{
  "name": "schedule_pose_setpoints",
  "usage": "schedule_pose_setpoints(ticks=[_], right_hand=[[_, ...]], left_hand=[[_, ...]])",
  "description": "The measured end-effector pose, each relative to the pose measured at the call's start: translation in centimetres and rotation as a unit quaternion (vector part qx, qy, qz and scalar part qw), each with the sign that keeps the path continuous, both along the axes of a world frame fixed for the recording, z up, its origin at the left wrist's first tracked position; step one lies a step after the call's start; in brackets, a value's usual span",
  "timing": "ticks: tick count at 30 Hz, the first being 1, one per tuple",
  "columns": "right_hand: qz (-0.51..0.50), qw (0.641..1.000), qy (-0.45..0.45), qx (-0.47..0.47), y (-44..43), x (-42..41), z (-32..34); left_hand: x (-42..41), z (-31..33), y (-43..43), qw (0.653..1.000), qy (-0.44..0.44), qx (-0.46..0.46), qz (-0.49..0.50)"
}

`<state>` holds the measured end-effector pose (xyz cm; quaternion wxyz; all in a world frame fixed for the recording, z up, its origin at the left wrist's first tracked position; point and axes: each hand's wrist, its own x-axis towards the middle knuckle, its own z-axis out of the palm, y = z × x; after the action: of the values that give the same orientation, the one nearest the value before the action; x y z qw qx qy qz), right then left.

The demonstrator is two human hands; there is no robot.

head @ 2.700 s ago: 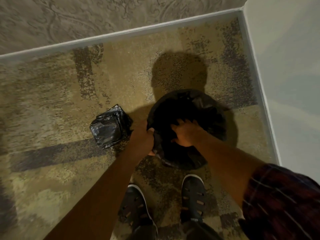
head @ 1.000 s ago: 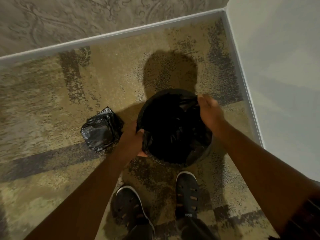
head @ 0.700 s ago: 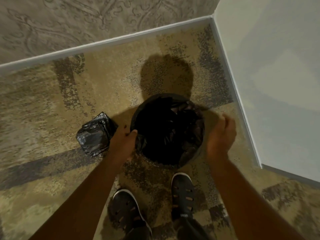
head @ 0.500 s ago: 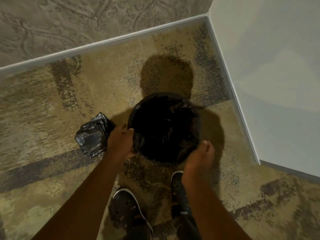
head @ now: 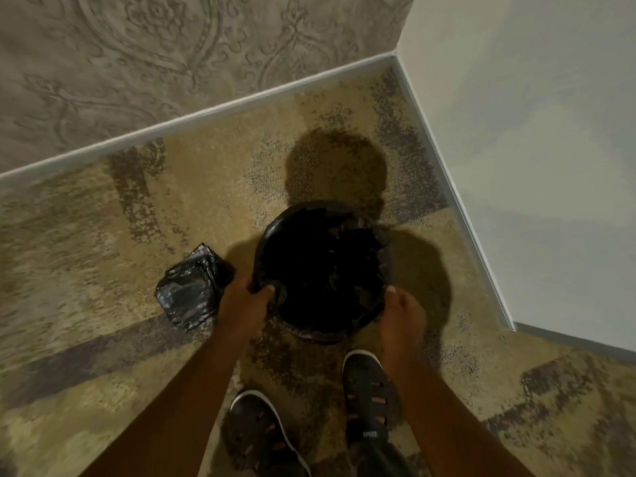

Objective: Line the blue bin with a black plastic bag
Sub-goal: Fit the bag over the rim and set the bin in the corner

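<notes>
A round bin stands on the carpet in front of my feet, its blue colour hidden under a black plastic bag that fills the inside and folds over the rim. My left hand grips the bag's edge at the bin's left rim, thumb hooked over it. On the near right rim rests my right hand, fingers curled against the bag's folded edge.
A folded pack of black bags lies on the carpet just left of the bin. Patterned wall and baseboard run behind; a plain wall closes the right side. My two dark shoes stand just below the bin.
My right hand left the far right rim, swung round the outside and came down onto the near right rim. My left hand kept its hold on the left edge.
</notes>
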<state>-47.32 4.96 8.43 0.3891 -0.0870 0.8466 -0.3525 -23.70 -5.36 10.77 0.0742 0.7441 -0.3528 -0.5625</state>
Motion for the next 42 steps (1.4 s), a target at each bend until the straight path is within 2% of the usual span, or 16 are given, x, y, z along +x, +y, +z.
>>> schedule_pose_setpoints(ticks=[2, 5, 8, 14, 21, 27, 31, 42], right_hand=[[0.061, 0.997, 0.000, 0.040, -0.3, -0.1, -0.2], [0.158, 0.980, 0.045, 0.110, -0.6, -0.6, -0.5], [0.199, 0.968, 0.045, 0.144, -1.3, -1.4, 0.1], [0.155, 0.981, 0.003, 0.114, -4.0, -3.9, 3.7], [0.207, 0.973, 0.058, 0.089, -10.8, -8.8, 7.2], [0.143, 0.987, 0.022, 0.062, -17.1, -11.7, 6.1], [0.096, 0.995, 0.003, 0.035, -20.8, -13.0, 4.4], [0.051, 0.998, -0.021, -0.011, -29.3, -15.0, 0.8]], left_hand=[[-0.5, 0.3, 0.4, 1.000, 0.022, 0.000, -0.002], [-1.2, 0.7, 1.0, 1.000, 0.009, -0.016, 0.005], [-1.8, 2.0, 1.6, 0.999, -0.002, -0.032, 0.010], [-4.2, 4.8, -0.1, 0.996, -0.002, 0.038, 0.080], [-9.5, 7.9, -6.0, 0.998, -0.031, -0.005, 0.061], [-12.5, 6.7, -12.6, 0.995, 0.024, -0.048, 0.082], [-13.6, 4.7, -17.0, 0.988, 0.101, -0.032, 0.108], [-15.5, 0.8, -26.8, 0.986, 0.132, -0.007, 0.098]])
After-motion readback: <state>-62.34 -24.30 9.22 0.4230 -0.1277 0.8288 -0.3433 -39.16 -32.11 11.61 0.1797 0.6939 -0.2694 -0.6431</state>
